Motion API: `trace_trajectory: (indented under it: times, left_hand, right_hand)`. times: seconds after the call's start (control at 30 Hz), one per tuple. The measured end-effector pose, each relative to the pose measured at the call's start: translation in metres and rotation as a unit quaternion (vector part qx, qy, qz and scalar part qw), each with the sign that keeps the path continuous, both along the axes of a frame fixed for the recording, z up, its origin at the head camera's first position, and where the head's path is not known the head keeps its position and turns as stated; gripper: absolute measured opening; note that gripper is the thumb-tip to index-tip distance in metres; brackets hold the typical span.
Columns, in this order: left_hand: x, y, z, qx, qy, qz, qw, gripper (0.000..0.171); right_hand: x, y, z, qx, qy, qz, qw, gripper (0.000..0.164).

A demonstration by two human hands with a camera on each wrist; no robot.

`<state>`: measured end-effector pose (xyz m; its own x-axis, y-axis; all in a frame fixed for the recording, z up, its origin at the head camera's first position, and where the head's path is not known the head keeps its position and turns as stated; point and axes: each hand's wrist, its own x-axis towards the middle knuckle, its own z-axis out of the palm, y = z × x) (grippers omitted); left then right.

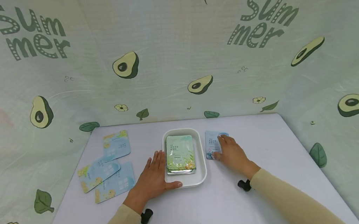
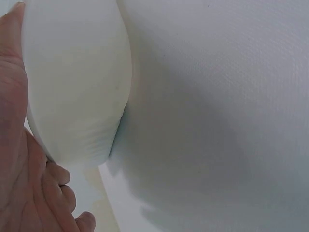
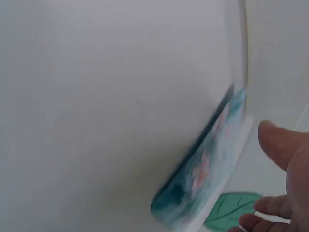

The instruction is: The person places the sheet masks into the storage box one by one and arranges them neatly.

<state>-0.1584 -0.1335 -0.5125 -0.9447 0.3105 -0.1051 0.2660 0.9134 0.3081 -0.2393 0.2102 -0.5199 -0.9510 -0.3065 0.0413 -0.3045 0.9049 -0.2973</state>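
Note:
My left hand (image 1: 153, 175) lies along the left side of a white tray (image 1: 202, 170), its fingers straight and its thumb at the front rim. In the left wrist view the same hand touches the tray's outer wall (image 2: 77, 87). A small stack of green sachets (image 1: 180, 152), silvery at its lower edge, lies inside the tray. Right of the tray, my right hand (image 1: 233, 155) reaches over a flat blue sachet (image 1: 212, 143), covering its right part. The right wrist view shows the thumb apart from this sachet (image 3: 203, 169); whether the fingertips touch it is unclear.
Several light blue sachets (image 1: 116, 145) lie on the left of the white table (image 1: 187, 213), two of them overlapping. A pale cloth (image 1: 167, 32) printed with avocados and leaves hangs behind the table and along its sides.

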Motion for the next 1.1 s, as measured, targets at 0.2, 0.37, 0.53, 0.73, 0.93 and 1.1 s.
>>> trace_trajectory:
  times: [0.2, 0.37, 0.53, 0.73, 0.93, 1.1]
  left_hand:
    - [0.000, 0.001, 0.000, 0.012, -0.002, 0.003, 0.9999, 0.137]
    - [0.000, 0.001, -0.002, 0.009, -0.001, 0.000, 1.0000, 0.138]
    - [0.000, 0.002, -0.003, 0.004, -0.001, 0.000, 1.0000, 0.140]
    - [0.000, 0.002, -0.002, 0.004, -0.005, 0.003, 1.0000, 0.139]
    - [0.001, 0.001, -0.001, 0.008, -0.007, 0.004, 0.9999, 0.139]
    - [0.001, 0.001, -0.001, 0.005, -0.003, 0.008, 1.0000, 0.138]
  right_hand:
    - [-0.043, 0.028, 0.007, 0.040, -0.023, 0.018, 0.999, 0.100]
    - [-0.062, 0.040, 0.009, 0.074, -0.079, 0.034, 0.994, 0.118]
    - [-0.072, 0.045, 0.006, 0.099, -0.118, 0.029, 0.988, 0.125]
    - [-0.075, 0.045, 0.001, 0.085, -0.121, 0.022, 0.989, 0.123]
    - [-0.072, 0.044, -0.003, 0.059, -0.102, 0.010, 0.993, 0.123]
    - [-0.063, 0.040, -0.004, 0.074, -0.043, 0.013, 0.996, 0.123]
